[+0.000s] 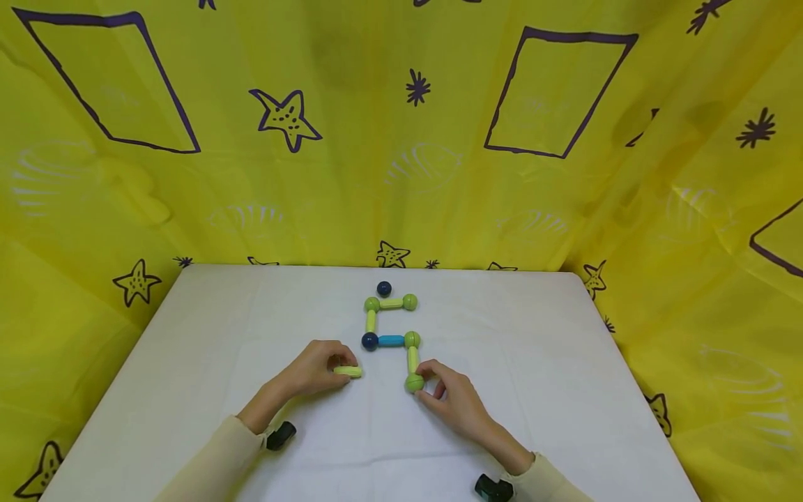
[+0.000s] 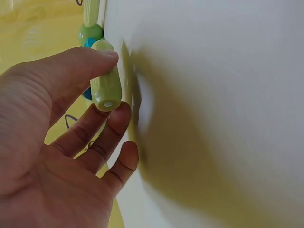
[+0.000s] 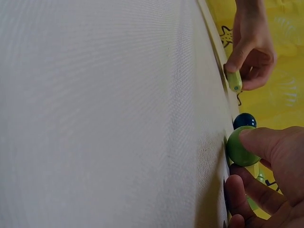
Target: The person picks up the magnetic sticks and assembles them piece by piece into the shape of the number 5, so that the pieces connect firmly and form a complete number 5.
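Observation:
Between the thumb and fingers of my left hand (image 1: 323, 367) is a light green magnetic rod (image 2: 106, 78), its metal tip showing in the left wrist view. My right hand (image 1: 456, 401) pinches a green ball (image 3: 242, 146) at the near end of a chain of rods and balls. From that ball a light green rod (image 1: 413, 360) runs back to another green ball (image 1: 412, 339). A blue rod (image 1: 392, 341) joins it to a dark blue ball (image 1: 370, 341). Farther back, a light green rod (image 1: 371, 321) leads to a green ball (image 1: 372, 304), then a rod (image 1: 392, 304) and end ball (image 1: 410, 302).
A loose dark blue ball (image 1: 384, 288) lies behind the chain, near the back edge of the white table (image 1: 251, 307). Yellow patterned cloth (image 1: 351, 188) hangs behind and along the sides. Dark wrist devices (image 1: 281, 436) sit by both sleeves.

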`<state>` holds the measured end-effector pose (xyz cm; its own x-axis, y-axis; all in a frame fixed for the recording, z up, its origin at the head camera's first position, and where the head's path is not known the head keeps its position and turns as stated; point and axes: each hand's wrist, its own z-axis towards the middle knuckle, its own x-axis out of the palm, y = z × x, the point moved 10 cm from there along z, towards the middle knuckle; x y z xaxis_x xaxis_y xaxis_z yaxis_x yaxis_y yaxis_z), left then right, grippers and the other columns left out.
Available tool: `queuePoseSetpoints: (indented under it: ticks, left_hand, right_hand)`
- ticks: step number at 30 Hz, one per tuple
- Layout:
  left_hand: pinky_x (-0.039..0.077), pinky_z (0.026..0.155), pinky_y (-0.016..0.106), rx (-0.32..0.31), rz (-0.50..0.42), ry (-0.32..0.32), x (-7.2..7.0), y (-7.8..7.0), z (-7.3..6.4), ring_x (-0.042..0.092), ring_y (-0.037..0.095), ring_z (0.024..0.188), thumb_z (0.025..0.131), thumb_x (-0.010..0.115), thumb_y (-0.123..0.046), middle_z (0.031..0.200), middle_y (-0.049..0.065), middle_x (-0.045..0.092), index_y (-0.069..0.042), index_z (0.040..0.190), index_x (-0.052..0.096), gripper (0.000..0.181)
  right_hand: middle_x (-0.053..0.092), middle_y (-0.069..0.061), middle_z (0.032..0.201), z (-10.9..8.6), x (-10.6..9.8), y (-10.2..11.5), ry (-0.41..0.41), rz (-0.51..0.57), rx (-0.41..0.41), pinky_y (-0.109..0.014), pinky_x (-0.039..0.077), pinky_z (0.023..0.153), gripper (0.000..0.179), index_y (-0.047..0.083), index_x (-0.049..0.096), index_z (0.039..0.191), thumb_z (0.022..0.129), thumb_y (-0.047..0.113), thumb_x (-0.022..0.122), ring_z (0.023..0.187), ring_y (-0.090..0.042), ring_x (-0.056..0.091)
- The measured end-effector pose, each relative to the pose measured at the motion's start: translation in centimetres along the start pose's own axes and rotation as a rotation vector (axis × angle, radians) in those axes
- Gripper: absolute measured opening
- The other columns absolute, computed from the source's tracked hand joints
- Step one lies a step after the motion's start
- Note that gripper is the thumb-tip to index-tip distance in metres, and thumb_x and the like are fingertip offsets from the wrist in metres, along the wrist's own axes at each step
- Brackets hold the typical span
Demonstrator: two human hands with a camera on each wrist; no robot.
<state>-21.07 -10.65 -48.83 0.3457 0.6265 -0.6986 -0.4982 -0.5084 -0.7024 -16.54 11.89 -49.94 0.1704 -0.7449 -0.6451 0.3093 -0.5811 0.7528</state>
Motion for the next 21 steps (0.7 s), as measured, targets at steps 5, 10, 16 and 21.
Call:
queuePoseSetpoints:
  ticks: [5, 10, 16, 21]
  left_hand:
    - [0.05, 0.072, 0.026, 0.008, -0.021, 0.008, 1.1, -0.7, 0.9, 0.058, 0.007, 0.077, 0.08, 0.081, 0.0, 0.084, -0.01, 0.065, -0.013, 0.095, 0.075, 0.021]
    - [0.05, 0.072, 0.025, 0.029, -0.04, 0.016, 2.2, -1.6, 1.8, 0.058, 0.006, 0.078, 0.08, 0.081, -0.001, 0.085, -0.009, 0.065, -0.013, 0.096, 0.075, 0.021]
    - [0.051, 0.074, 0.024, 0.063, -0.055, 0.034, 3.6, -2.8, 2.8, 0.058, 0.005, 0.08, 0.081, 0.081, -0.003, 0.088, -0.009, 0.069, -0.012, 0.096, 0.076, 0.018]
    - [0.052, 0.077, 0.024, 0.06, -0.085, 0.07, 4.8, -3.6, 3.3, 0.06, 0.004, 0.081, 0.083, 0.08, -0.003, 0.09, -0.009, 0.07, -0.012, 0.097, 0.075, 0.017]
  right_hand:
    - [0.07, 0.004, 0.11, -0.1, 0.1, -0.1, 0.005, -0.004, 0.011, -0.022, 0.047, 0.061, 0.035, 0.019, 0.066, 0.118, 0.088, 0.008, 0.081, 0.066, -0.004, 0.053]
    - [0.07, 0.005, 0.11, -0.1, 0.0, -0.3, 0.006, -0.002, 0.025, -0.022, 0.047, 0.062, 0.035, 0.02, 0.066, 0.118, 0.088, 0.009, 0.081, 0.066, -0.004, 0.054]
    - [0.069, 0.006, 0.109, 0.0, 0.0, -0.3, 0.004, 0.006, 0.016, -0.023, 0.047, 0.061, 0.035, 0.021, 0.066, 0.118, 0.088, 0.01, 0.081, 0.065, -0.003, 0.054]
    - [0.069, 0.005, 0.109, 0.0, -0.1, -0.3, 0.0, 0.008, 0.005, -0.022, 0.046, 0.06, 0.034, 0.021, 0.066, 0.117, 0.088, 0.01, 0.081, 0.064, -0.003, 0.054]
